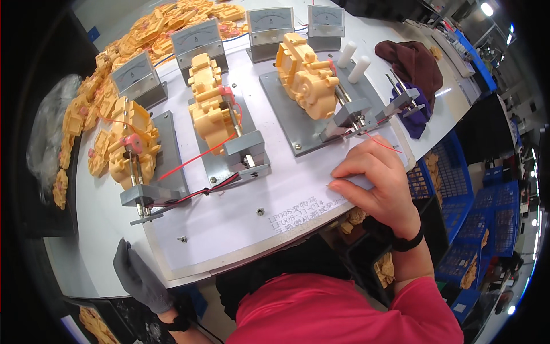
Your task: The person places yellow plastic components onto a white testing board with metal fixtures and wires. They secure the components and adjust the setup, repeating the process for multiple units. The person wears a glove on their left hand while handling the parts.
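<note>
apparently between grips, the gloved left hand (140, 276) looks empty, fingers straight, by the near edge of the surface (80, 255), while the right hand (379, 180), thumb and forefinger parted around nothing visible, lies just short of the rightmost yellow gearbox (309, 83), whose grasp would call for reaching past its grey clamp block (350, 112).

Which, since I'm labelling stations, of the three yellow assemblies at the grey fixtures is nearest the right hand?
The rightmost yellow assembly, beside two white cylinders; the middle one and left one sit farther from the right hand.
</note>
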A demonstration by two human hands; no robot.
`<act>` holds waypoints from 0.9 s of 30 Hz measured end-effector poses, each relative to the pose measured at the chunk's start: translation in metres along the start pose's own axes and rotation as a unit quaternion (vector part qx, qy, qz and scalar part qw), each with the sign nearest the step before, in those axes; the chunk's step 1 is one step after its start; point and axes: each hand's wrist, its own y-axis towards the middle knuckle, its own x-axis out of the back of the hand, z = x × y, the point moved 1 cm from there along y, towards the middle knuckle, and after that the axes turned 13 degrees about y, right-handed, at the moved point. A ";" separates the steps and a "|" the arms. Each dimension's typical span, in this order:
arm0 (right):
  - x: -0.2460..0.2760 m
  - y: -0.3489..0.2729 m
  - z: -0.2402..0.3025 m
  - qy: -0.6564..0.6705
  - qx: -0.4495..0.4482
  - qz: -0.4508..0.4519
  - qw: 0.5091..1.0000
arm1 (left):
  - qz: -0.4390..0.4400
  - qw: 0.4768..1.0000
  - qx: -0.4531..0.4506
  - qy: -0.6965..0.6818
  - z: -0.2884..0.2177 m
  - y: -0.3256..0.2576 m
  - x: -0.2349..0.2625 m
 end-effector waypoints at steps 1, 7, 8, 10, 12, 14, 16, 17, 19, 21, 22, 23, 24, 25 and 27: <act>0.000 -0.001 0.000 0.000 -0.001 0.000 1.000 | 0.000 1.000 -0.001 0.001 -0.001 0.000 0.000; 0.000 0.000 0.004 0.015 -0.034 -0.007 0.999 | -0.002 1.000 -0.003 -0.017 -0.003 0.000 -0.001; 0.000 0.001 0.006 0.023 -0.044 -0.009 0.999 | -0.002 1.000 0.000 -0.021 -0.004 0.000 -0.001; 0.002 0.002 0.008 0.024 -0.050 -0.001 0.998 | -0.004 1.000 0.001 -0.021 -0.005 -0.001 0.000; 0.005 0.002 0.007 0.033 -0.064 0.009 0.997 | -0.007 1.000 -0.003 -0.010 -0.006 -0.001 0.000; 0.008 0.000 0.005 0.048 -0.084 0.022 0.995 | -0.010 1.000 -0.007 -0.012 -0.006 -0.001 0.000; 0.007 0.001 0.007 0.041 -0.085 0.024 0.995 | -0.013 1.000 -0.006 -0.019 -0.008 -0.001 -0.001; 0.006 0.002 0.007 0.037 -0.085 0.025 0.995 | -0.015 1.000 -0.003 -0.026 -0.009 -0.002 -0.001; 0.006 0.002 0.009 0.031 -0.097 0.024 0.995 | -0.017 0.999 -0.004 -0.038 -0.009 -0.002 -0.001; 0.003 0.002 0.014 0.009 -0.086 0.001 0.996 | -0.020 0.999 -0.013 -0.045 -0.008 -0.002 -0.001; 0.001 0.002 0.018 -0.009 -0.071 -0.021 0.997 | -0.020 0.999 -0.014 -0.046 -0.010 -0.001 -0.001; 0.000 0.001 0.022 -0.026 -0.055 -0.044 0.997 | -0.021 0.999 -0.015 -0.047 -0.013 0.000 0.000; -0.002 -0.001 0.030 -0.016 -0.040 -0.054 0.998 | -0.017 0.999 -0.017 -0.047 -0.014 0.000 0.000; -0.005 0.002 0.038 -0.010 -0.026 -0.038 0.999 | -0.021 0.999 -0.021 -0.046 -0.012 0.000 0.000; -0.016 0.008 0.054 0.002 -0.001 -0.008 1.000 | -0.024 0.998 -0.032 -0.045 -0.010 0.000 -0.001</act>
